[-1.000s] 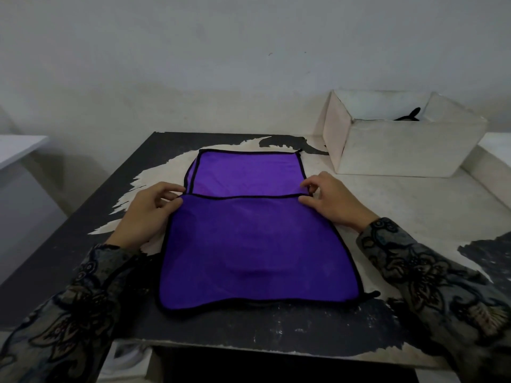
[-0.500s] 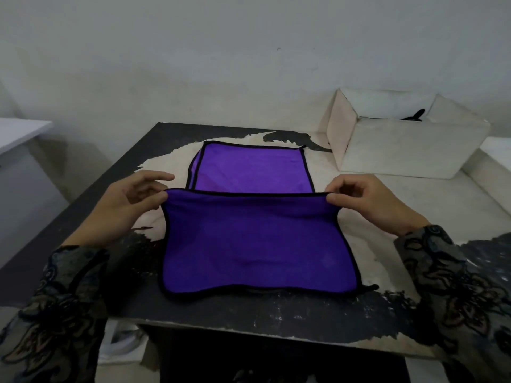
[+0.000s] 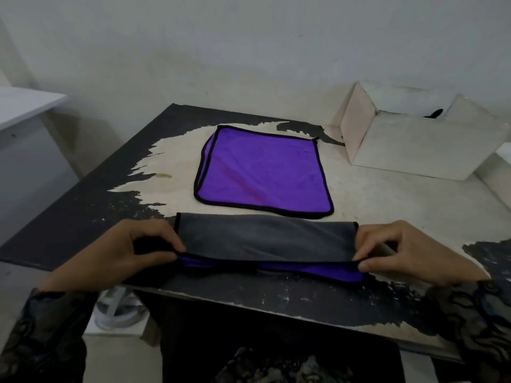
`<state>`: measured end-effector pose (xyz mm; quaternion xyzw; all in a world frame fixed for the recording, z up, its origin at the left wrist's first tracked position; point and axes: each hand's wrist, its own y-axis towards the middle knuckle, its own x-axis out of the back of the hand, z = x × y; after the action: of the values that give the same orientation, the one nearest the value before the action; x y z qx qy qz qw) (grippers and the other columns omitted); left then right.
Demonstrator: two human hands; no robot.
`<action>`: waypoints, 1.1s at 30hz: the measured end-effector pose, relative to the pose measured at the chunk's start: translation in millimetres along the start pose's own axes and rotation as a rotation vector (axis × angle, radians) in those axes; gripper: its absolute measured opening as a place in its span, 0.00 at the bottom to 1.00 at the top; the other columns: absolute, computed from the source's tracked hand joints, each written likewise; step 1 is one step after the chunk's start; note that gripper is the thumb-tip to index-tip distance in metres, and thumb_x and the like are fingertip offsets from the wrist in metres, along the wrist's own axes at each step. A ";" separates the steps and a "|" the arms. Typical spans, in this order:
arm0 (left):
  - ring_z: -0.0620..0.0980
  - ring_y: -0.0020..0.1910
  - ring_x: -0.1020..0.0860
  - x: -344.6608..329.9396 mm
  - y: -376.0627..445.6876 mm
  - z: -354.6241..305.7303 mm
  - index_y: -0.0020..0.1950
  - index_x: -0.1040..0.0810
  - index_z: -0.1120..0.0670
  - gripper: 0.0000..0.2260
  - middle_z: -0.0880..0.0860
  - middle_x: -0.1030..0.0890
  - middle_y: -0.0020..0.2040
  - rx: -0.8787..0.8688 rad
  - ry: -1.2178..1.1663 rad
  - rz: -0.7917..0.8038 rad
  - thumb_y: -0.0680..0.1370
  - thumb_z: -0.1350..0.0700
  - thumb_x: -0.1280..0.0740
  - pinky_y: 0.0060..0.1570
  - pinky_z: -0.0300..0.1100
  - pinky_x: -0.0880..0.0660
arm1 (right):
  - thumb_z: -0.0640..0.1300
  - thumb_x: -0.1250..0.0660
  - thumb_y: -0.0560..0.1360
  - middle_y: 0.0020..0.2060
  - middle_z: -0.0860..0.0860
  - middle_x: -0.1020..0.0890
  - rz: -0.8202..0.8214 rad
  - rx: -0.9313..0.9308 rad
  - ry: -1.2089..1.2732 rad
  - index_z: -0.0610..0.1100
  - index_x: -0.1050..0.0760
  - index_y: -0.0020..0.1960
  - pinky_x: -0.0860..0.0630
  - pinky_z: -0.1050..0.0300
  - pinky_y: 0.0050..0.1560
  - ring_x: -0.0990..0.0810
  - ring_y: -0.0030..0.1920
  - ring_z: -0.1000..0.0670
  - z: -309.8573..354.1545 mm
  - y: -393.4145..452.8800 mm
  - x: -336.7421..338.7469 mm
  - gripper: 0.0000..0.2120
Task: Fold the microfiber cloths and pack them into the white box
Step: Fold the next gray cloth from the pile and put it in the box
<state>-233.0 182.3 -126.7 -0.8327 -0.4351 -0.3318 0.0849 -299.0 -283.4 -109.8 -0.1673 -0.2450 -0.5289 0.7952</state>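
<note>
Both hands bare. Left sleeve (image 3: 47, 327) and right sleeve (image 3: 475, 313): dark fabric, pale floral pattern. Matching patterned garment (image 3: 279, 366) at frame bottom.

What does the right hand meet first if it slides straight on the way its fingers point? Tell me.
The right hand points left along the near table edge, pinching the folded cloth. Going straight on, it would push into that cloth first, and beyond it likely the left hand at the other end.

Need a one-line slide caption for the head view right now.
Both hands, left and right, pinch a cloth folded grey-side-up at the table's near edge; a purple cloth lies beyond, beside the white box.
</note>
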 end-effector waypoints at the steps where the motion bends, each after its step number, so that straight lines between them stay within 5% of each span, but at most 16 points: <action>1: 0.47 0.50 0.17 -2.0 0.0 1.6 0.49 0.15 0.47 0.15 0.48 0.16 0.49 -0.006 0.006 0.001 0.70 0.38 0.29 0.53 0.38 0.23 | 0.42 0.21 0.66 0.40 0.49 0.16 0.012 -0.002 0.003 0.46 0.12 0.41 0.23 0.59 0.48 0.17 0.43 0.48 0.3 -0.8 -1.8 0.04; 4: 0.48 0.52 0.19 -4.2 -0.6 5.2 0.47 0.14 0.46 0.09 0.47 0.17 0.50 -0.049 0.068 0.058 0.71 0.44 0.28 0.54 0.39 0.25 | 0.45 0.23 0.68 0.40 0.50 0.17 0.057 -0.037 0.022 0.46 0.12 0.40 0.26 0.57 0.41 0.20 0.39 0.51 -0.5 -2.5 -5.6 0.03; 7: 0.48 0.56 0.22 -4.2 -2.0 2.8 0.47 0.14 0.43 0.10 0.46 0.19 0.53 -0.022 0.134 0.140 0.71 0.40 0.29 0.55 0.38 0.27 | 0.49 0.27 0.72 0.40 0.49 0.15 0.043 -0.023 -0.008 0.48 0.13 0.37 0.27 0.50 0.37 0.21 0.37 0.46 -2.3 -3.7 -6.1 0.08; 10: 0.46 0.54 0.22 -6.7 5.5 2.5 0.48 0.15 0.42 0.13 0.46 0.20 0.50 0.051 0.139 -0.030 0.73 0.37 0.32 0.54 0.39 0.27 | 0.53 0.28 0.73 0.42 0.49 0.14 -0.162 0.020 -0.011 0.48 0.14 0.39 0.23 0.46 0.42 0.18 0.41 0.42 0.4 0.2 -6.3 0.10; 13: 0.46 0.52 0.24 -10.9 20.5 9.6 0.57 0.21 0.40 0.17 0.43 0.24 0.49 0.194 0.287 -0.277 0.73 0.34 0.36 0.58 0.50 0.25 | 0.57 0.31 0.71 0.46 0.57 0.16 -0.415 -0.054 -0.247 0.54 0.16 0.49 0.25 0.56 0.42 0.19 0.45 0.53 -6.3 13.5 -1.2 0.11; 15: 0.52 0.56 0.26 -13.9 30.2 14.8 0.61 0.23 0.42 0.25 0.46 0.26 0.50 0.344 0.453 -0.297 0.72 0.30 0.38 0.60 0.57 0.28 | 0.57 0.30 0.72 0.50 0.59 0.19 -0.439 -0.142 -0.373 0.54 0.19 0.55 0.29 0.65 0.41 0.20 0.47 0.57 -13.1 21.3 1.5 0.14; 17: 0.54 0.60 0.30 -18.6 38.4 15.3 0.60 0.23 0.43 0.21 0.47 0.28 0.53 0.425 0.534 -0.270 0.72 0.34 0.34 0.63 0.58 0.33 | 0.53 0.28 0.73 0.52 0.57 0.22 -0.390 -0.202 -0.425 0.53 0.21 0.57 0.29 0.65 0.46 0.22 0.49 0.58 -17.8 26.9 1.6 0.13; 21: 0.51 0.58 0.34 -22.4 45.8 8.5 0.47 0.24 0.42 0.07 0.46 0.28 0.52 0.429 0.470 -0.262 0.73 0.45 0.28 0.60 0.55 0.38 | 0.45 0.25 0.72 0.49 0.55 0.22 -0.303 -0.184 -0.444 0.53 0.22 0.45 0.24 0.56 0.52 0.22 0.49 0.56 -17.2 33.7 -7.0 0.07; 25: 0.46 0.48 0.24 -16.6 47.8 7.3 0.43 0.26 0.45 0.06 0.46 0.22 0.45 0.317 0.345 -0.220 0.77 0.51 0.30 0.55 0.51 0.31 | 0.43 0.29 0.76 0.42 0.56 0.19 -0.369 -0.177 -0.338 0.52 0.24 0.44 0.28 0.65 0.43 0.21 0.44 0.57 -17.1 33.5 -6.1 0.06; 29: 0.43 0.33 0.24 -1.8 57.8 -5.0 0.44 0.27 0.49 0.07 0.56 0.21 0.35 0.244 0.171 -0.272 0.79 0.58 0.33 0.37 0.41 0.29 | 0.40 0.32 0.78 0.41 0.51 0.20 -0.455 -0.157 -0.172 0.47 0.25 0.46 0.24 0.59 0.39 0.20 0.38 0.56 -11.2 38.7 2.9 0.04; 33: 0.50 0.43 0.18 10.4 73.7 -15.9 0.51 0.26 0.50 0.04 0.55 0.17 0.44 0.267 -0.113 -0.367 0.80 0.59 0.35 0.43 0.47 0.22 | 0.39 0.34 0.80 0.43 0.48 0.22 -0.570 -0.144 -0.079 0.45 0.27 0.47 0.20 0.52 0.36 0.20 0.37 0.53 -5.1 52.3 12.2 0.04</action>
<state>-178.9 137.8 -97.2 -0.7381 -0.6235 -0.2340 0.1082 -245.7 -275.2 -107.4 -0.1681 -0.2748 -0.7398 0.5907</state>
